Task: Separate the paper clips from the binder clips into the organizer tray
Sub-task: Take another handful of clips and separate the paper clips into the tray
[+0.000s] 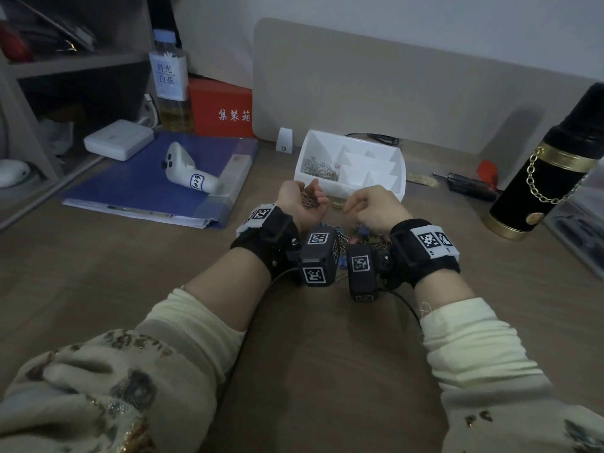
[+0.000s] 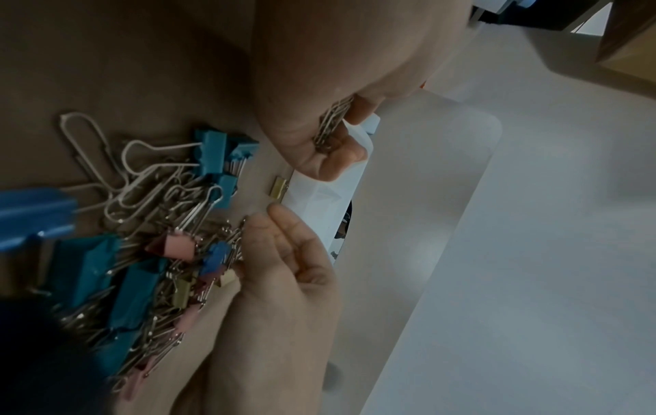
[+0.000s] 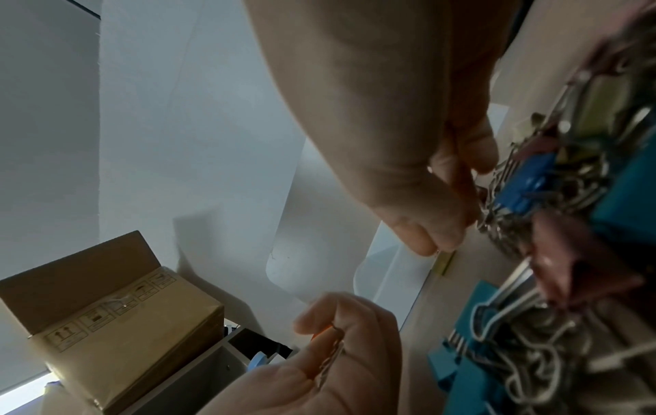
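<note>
My left hand (image 1: 305, 195) is cupped palm up just before the white organizer tray (image 1: 400, 178), its fingers curled round a small bunch of silver paper clips (image 2: 328, 123). My right hand (image 1: 352, 208) reaches down with curled fingers and pinches at paper clips on the far edge of the mixed pile (image 2: 159, 238) of blue, teal and pink binder clips and paper clips. The wrists hide most of that pile in the head view. More paper clips (image 1: 318, 168) lie in the tray's left compartment. A small gold binder clip (image 1: 338, 203) lies alone against the tray's front wall.
A blue folder (image 1: 137, 178) with a white controller (image 1: 186, 168) lies on the left. A tea bottle (image 1: 170, 80) and red box (image 1: 222, 109) stand behind it. A black and gold flask (image 1: 552, 171) is on the right, and a beige divider (image 1: 392, 83) behind the tray.
</note>
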### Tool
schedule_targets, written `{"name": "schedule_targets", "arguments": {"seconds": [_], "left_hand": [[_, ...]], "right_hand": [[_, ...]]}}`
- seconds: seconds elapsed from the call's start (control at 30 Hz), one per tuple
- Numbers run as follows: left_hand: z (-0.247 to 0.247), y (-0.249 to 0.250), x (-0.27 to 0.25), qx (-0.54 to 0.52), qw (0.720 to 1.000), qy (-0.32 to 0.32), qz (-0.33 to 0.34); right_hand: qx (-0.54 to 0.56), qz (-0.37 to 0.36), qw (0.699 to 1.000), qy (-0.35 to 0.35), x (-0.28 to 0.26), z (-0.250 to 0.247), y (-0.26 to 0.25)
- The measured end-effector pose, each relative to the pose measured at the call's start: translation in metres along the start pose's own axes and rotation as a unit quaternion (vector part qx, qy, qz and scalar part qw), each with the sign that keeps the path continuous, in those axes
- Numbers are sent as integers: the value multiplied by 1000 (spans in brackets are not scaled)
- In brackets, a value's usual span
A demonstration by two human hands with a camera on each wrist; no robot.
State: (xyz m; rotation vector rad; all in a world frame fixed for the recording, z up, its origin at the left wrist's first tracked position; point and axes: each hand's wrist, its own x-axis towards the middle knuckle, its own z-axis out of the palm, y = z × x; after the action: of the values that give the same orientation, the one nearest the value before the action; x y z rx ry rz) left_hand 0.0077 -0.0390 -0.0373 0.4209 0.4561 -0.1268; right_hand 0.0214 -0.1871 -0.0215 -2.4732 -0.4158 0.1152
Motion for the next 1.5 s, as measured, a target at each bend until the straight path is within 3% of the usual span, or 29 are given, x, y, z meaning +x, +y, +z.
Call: {"name": "schedule_targets", "arguments": {"seconds": [0.13, 0.33, 0.57, 1.1, 1.5], "left_hand": [[0, 0, 1, 1, 1000, 2, -1], [0, 0, 1, -3, 1000, -2, -2], [0, -1, 2, 1, 1000, -3, 0], [1, -3, 0, 10, 1000, -2, -2], [5, -6, -9, 9, 1000, 17, 8]], "right_hand": [[8, -12, 999, 37, 1, -5, 1], [-66, -4, 989, -132, 0, -11, -1], [-70, -10, 987, -145, -4, -7, -4], [-130, -46, 988, -69, -2, -1, -2], [37, -47, 993, 103, 7, 2, -2]]}}
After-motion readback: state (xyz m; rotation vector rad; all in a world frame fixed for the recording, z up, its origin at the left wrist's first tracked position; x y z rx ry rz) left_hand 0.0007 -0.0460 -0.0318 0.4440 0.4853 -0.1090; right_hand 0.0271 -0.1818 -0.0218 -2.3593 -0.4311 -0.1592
